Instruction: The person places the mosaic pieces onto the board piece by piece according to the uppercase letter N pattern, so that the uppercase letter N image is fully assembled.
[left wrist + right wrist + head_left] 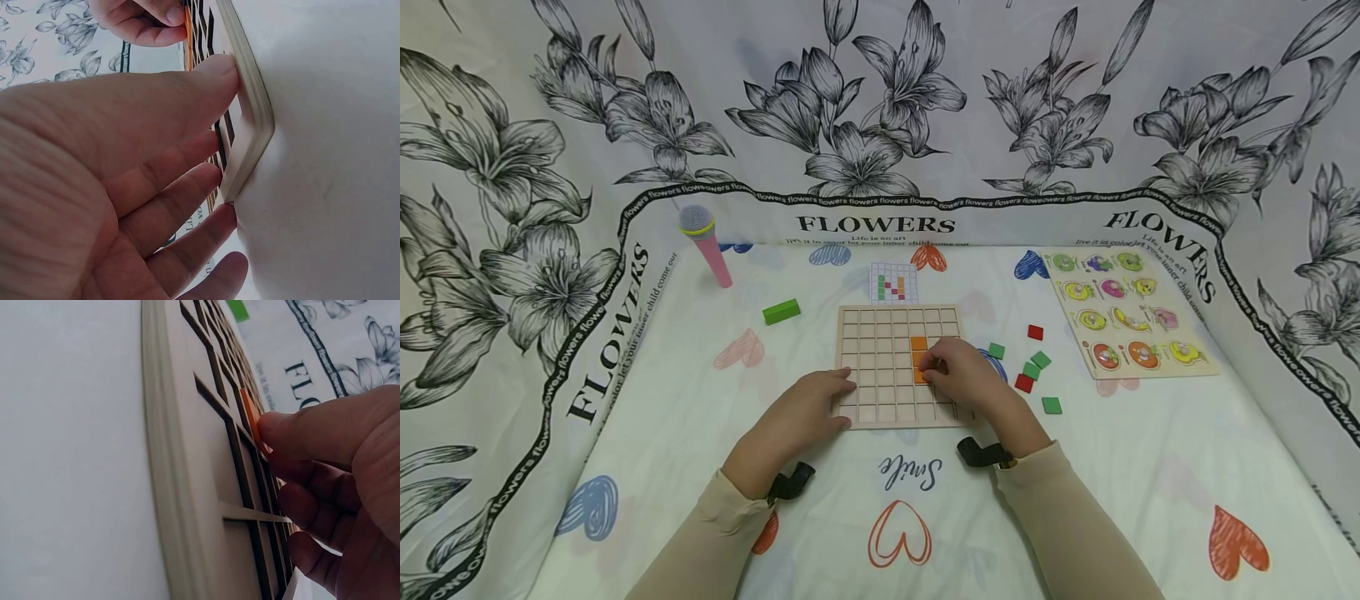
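A wooden grid board lies flat on the table before me. Its cells hold a short column of orange tiles, right of the middle. My right hand pinches an orange square tile between thumb and index finger at the lower end of that column; the fingertips cover part of it. On the board's left side rests my left hand, its fingers spread and fairly straight. In the left wrist view, the thumb touches the board's face near its edge.
Loose green tiles and red tiles lie right of the board. Behind it is a pattern card. A green block and pink toy microphone are at left; a fruit puzzle board lies far right.
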`<state>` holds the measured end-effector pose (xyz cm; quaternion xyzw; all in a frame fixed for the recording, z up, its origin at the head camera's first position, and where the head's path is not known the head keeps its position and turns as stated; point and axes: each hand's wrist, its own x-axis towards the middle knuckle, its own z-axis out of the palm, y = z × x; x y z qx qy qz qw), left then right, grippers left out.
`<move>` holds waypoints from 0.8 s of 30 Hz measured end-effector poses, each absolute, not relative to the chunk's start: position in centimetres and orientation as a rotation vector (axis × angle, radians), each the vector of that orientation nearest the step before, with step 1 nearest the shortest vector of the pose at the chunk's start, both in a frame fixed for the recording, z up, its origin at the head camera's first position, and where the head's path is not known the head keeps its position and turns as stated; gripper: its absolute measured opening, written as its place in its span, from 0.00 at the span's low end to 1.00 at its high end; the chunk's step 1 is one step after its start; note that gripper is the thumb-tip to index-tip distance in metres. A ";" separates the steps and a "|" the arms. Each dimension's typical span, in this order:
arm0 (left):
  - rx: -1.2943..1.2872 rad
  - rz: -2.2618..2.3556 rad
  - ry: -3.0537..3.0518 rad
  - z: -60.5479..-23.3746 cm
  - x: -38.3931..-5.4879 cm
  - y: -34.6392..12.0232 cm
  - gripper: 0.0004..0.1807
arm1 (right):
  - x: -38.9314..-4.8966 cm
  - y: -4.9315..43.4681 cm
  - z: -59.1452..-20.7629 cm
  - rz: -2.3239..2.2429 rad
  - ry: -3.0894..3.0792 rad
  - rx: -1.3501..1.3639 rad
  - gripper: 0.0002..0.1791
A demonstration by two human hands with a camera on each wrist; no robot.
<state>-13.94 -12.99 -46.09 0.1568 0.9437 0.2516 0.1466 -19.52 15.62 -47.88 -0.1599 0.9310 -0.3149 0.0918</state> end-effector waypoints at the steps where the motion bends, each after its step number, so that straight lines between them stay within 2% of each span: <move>1: 0.453 0.725 2.715 -46.1 -13.9 -13.0 0.32 | -19.5 15.7 -47.9 -0.932 2.769 -0.478 0.02; 8: 0.462 0.737 2.707 -46.3 -14.0 -13.0 0.32 | -19.6 17.1 -47.1 -1.033 2.740 -0.381 0.04; 18: 0.466 0.750 2.705 -46.3 -13.9 -13.2 0.32 | -20.1 26.0 -46.5 -0.990 2.840 0.079 0.14; 24: 0.470 0.752 2.704 -46.1 -14.0 -13.1 0.32 | -20.2 27.0 -47.7 -1.008 2.817 0.100 0.18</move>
